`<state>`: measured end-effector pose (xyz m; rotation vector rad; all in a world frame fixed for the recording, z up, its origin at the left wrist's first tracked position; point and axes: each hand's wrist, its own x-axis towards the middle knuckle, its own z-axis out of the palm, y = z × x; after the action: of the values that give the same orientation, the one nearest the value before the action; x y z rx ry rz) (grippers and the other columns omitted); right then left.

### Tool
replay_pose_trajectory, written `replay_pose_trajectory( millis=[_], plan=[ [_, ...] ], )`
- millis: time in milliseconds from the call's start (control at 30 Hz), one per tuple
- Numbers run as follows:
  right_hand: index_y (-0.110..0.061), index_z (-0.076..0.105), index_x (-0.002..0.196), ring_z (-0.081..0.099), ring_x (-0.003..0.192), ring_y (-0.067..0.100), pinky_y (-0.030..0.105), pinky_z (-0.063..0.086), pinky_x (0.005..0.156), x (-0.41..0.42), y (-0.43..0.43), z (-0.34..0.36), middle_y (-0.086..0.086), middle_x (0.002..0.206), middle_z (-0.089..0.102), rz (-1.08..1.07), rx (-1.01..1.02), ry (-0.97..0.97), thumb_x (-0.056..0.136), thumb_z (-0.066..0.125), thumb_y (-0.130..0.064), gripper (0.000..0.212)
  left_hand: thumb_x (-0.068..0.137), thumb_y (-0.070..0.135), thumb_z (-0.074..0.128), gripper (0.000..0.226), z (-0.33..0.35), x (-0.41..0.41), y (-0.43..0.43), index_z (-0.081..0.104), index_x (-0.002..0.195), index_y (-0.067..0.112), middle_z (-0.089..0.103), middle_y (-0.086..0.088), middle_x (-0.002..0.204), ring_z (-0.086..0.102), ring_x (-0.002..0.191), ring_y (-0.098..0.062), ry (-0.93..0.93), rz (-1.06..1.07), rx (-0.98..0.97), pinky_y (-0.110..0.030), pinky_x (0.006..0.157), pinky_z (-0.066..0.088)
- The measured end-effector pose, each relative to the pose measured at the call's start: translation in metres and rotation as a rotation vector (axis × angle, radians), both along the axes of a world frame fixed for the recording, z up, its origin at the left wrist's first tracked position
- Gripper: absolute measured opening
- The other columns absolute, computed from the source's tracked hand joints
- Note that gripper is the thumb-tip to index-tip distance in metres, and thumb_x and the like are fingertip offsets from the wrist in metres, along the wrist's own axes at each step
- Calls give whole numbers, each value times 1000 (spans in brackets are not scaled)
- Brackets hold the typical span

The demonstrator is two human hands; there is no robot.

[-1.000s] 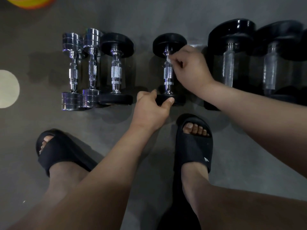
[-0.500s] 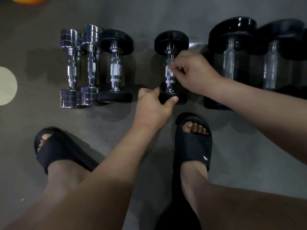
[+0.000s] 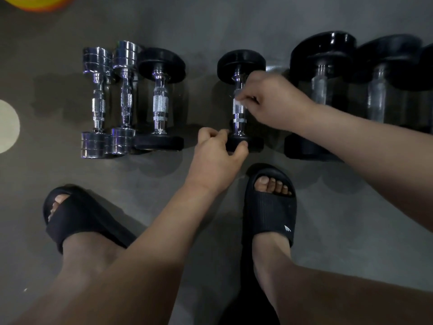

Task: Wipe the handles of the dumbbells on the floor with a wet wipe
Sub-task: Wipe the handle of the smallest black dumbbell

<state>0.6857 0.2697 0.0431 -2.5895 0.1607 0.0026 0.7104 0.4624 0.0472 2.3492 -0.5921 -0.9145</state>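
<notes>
Three small dumbbells [image 3: 126, 99] on floor [image 3: 351, 207], left: wiped or not, cannot tell. Left hand [image 3: 216, 158] grips near plate [image 3: 255, 144] of fourth dumbbell [image 3: 241, 66]. Right hand [image 3: 274, 102] pinches wet wipe [image 3: 239, 103] against its handle [image 3: 238, 116], mid-length. Two large dumbbells [image 3: 322, 90], right, likely remain.

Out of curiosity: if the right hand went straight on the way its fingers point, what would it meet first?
The dumbbell handle, where the right hand pinches the wet wipe now; past it, probably the neighbouring black-ended dumbbell.
</notes>
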Motion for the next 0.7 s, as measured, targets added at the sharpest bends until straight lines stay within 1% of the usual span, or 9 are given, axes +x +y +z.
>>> replay_pose_trajectory(
  millis=[100, 133, 167, 267, 367, 467, 500, 633, 700],
  plan=[
    [-7, 76, 96, 64, 92, 34, 44, 52, 82, 8, -5, -5, 15, 102, 64, -135, -26, -1, 95, 57, -17, 22, 96, 43, 64, 48, 0, -4, 0, 60, 135, 15, 40, 2, 125, 49, 82, 12, 2, -38, -28, 7, 75, 24],
    [-6, 76, 95, 64, 90, 34, 44, 52, 81, 6, -4, -7, 16, 101, 64, -143, -28, -7, 95, 56, -17, 23, 95, 43, 65, 50, -1, -4, 0, 60, 137, 16, 45, -1, 130, 46, 79, 23, 0, -39, -42, 11, 74, 21],
    [-6, 76, 95, 64, 87, 33, 44, 53, 79, 2, -2, -8, 15, 100, 64, -119, -25, -9, 94, 57, -18, 23, 94, 43, 66, 51, -1, -5, -1, 60, 137, 16, 51, -6, 133, 44, 78, 27, -7, -36, -52, 12, 75, 20],
    [-5, 76, 97, 65, 84, 33, 44, 55, 76, -7, -1, -2, 15, 98, 65, 30, -28, 30, 93, 60, -16, 20, 92, 45, 66, 42, -2, -6, -4, 67, 126, 20, 63, -10, 125, 50, 80, 7, -41, -41, -63, -3, 83, 33],
    [-6, 77, 98, 65, 90, 34, 44, 54, 80, 2, -8, -2, 15, 103, 65, -6, -65, 58, 95, 61, -18, 20, 95, 37, 63, 28, 1, -9, -6, 69, 117, 21, 64, -5, 115, 55, 81, 2, -37, -17, -81, -3, 77, 32],
    [-7, 76, 96, 63, 91, 36, 46, 53, 81, 5, -9, -8, 17, 104, 63, -123, -100, 37, 96, 53, -21, 27, 98, 33, 58, 35, -1, -11, -6, 65, 130, 20, 60, -5, 127, 57, 112, -12, -15, 7, -92, -4, 88, 28],
    [-6, 75, 94, 63, 88, 36, 46, 53, 79, 3, -8, -10, 17, 103, 62, -130, -104, 21, 96, 52, -21, 27, 98, 33, 59, 36, -1, -11, -7, 65, 131, 20, 60, -6, 129, 57, 116, -14, -8, 15, -95, -3, 89, 27],
    [-5, 74, 91, 61, 74, 33, 43, 53, 67, -6, -6, -6, 15, 94, 61, -25, -139, 52, 95, 57, -11, 18, 94, 38, 65, 45, -3, -9, -7, 64, 136, 20, 59, -4, 129, 55, 110, -4, -10, 34, -102, 11, 82, 20],
    [-1, 73, 91, 60, 72, 36, 38, 48, 62, -1, -10, -6, 19, 94, 60, -4, -229, 77, 92, 57, -3, 16, 92, 40, 68, 47, -5, -9, -9, 65, 136, 22, 58, -3, 126, 54, 107, -3, -9, 32, -107, 9, 84, 22]
  ],
)
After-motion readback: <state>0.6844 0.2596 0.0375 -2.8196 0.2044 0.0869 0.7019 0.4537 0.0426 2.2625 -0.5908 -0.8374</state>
